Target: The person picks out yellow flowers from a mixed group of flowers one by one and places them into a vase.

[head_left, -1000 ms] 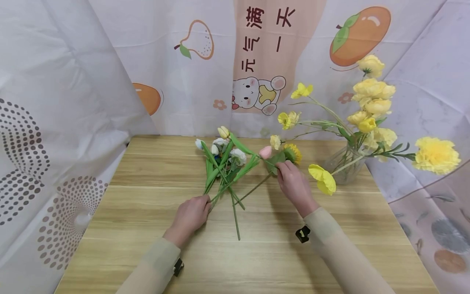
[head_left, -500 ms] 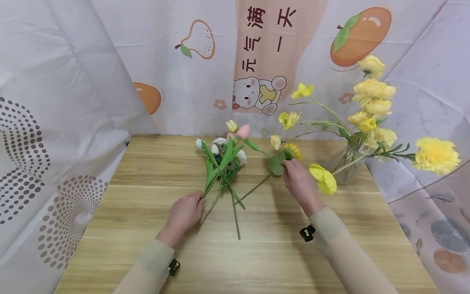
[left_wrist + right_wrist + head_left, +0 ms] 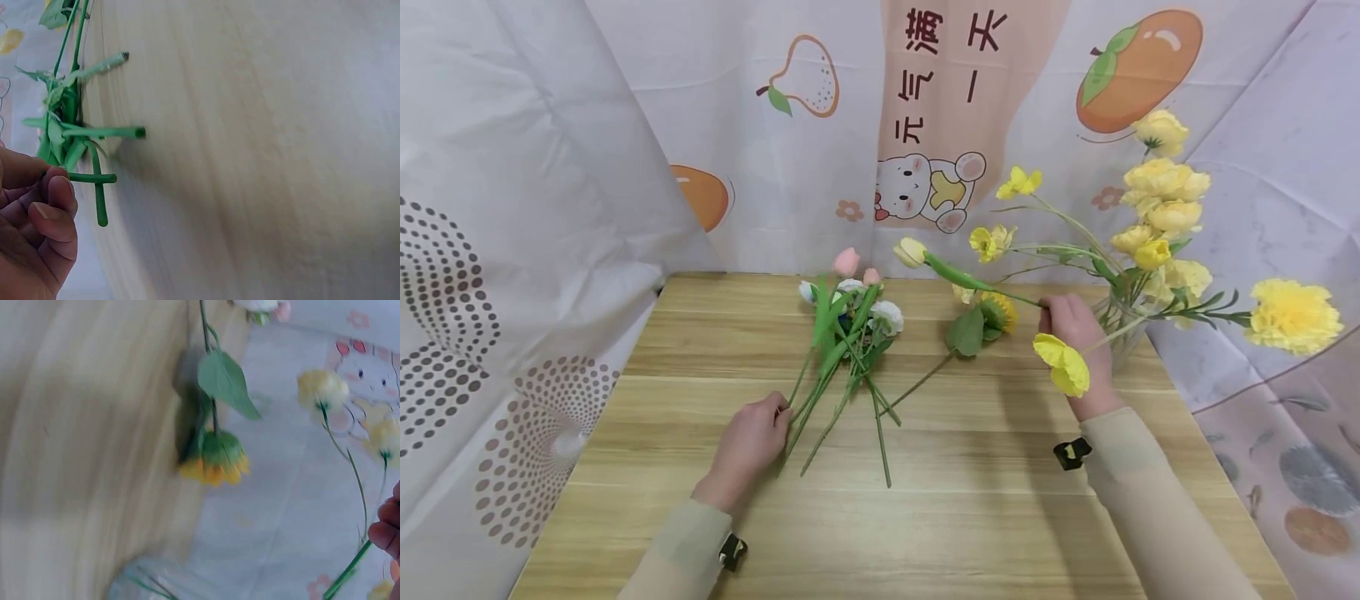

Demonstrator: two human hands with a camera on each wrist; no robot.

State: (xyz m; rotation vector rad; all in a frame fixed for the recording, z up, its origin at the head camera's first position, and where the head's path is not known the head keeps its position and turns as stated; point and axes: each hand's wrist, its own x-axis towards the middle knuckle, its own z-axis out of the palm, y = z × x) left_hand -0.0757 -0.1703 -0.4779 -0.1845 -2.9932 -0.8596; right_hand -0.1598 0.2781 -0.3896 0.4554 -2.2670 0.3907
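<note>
With curled fingers my left hand [image 3: 752, 435] pinches the stem of a pink tulip [image 3: 846, 262], low over the table. The tulip's bud and leaf lie across a loose bunch of flowers, including white blooms [image 3: 887, 317]. The left wrist view shows the thumb and fingers of that hand [image 3: 44, 228] beside several cut green stem ends [image 3: 134, 132]. Over at the right, my right hand [image 3: 1078, 342] grips the stem of a pale yellow tulip [image 3: 910, 252], whose bud points left. A glass vase [image 3: 1127, 346] of yellow flowers stands just behind this hand, partly hidden.
A sunflower [image 3: 997, 312] with a broad green leaf [image 3: 966, 332] lies between the hands on the wooden table [image 3: 940, 517]. Yellow poppy blooms [image 3: 1062, 365] and a large yellow carnation [image 3: 1296, 317] stick out from the vase. A printed curtain [image 3: 737, 167] hangs behind the table.
My right hand has moved right towards the vase, drawing the pale yellow tulip out from over the bunch. My left hand has shifted left and nearer, and the pink tulip has swung left with it.
</note>
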